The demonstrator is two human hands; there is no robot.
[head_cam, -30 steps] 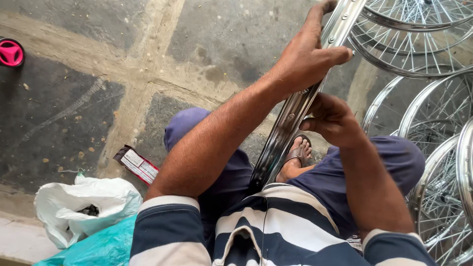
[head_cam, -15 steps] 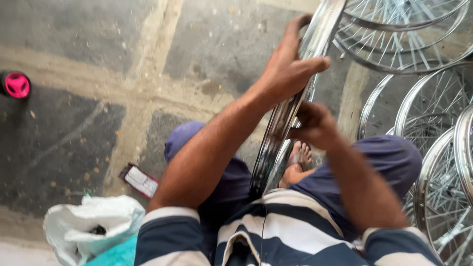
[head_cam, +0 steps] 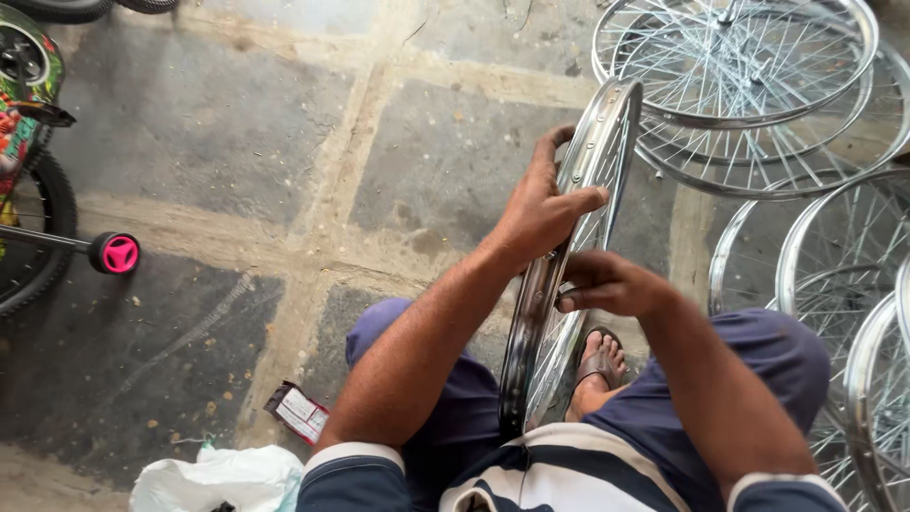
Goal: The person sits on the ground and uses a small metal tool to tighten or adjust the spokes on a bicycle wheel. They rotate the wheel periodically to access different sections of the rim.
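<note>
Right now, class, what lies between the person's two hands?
In the head view, the upright wheel rim stands between them: the left hand grips its outer edge, the right hand touches its spoked side.

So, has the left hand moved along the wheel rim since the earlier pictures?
No. The left hand grips the upper wheel rim as before, above the sandalled foot; only the camera view shifted.

Outdoor-looking floor of dark grey stone slabs [head_cam: 218,142] with pale, worn mortar joints [head_cam: 313,237], under even daylight. Scattered grit and small debris on the slabs. No walls, windows or furniture in view.
</note>
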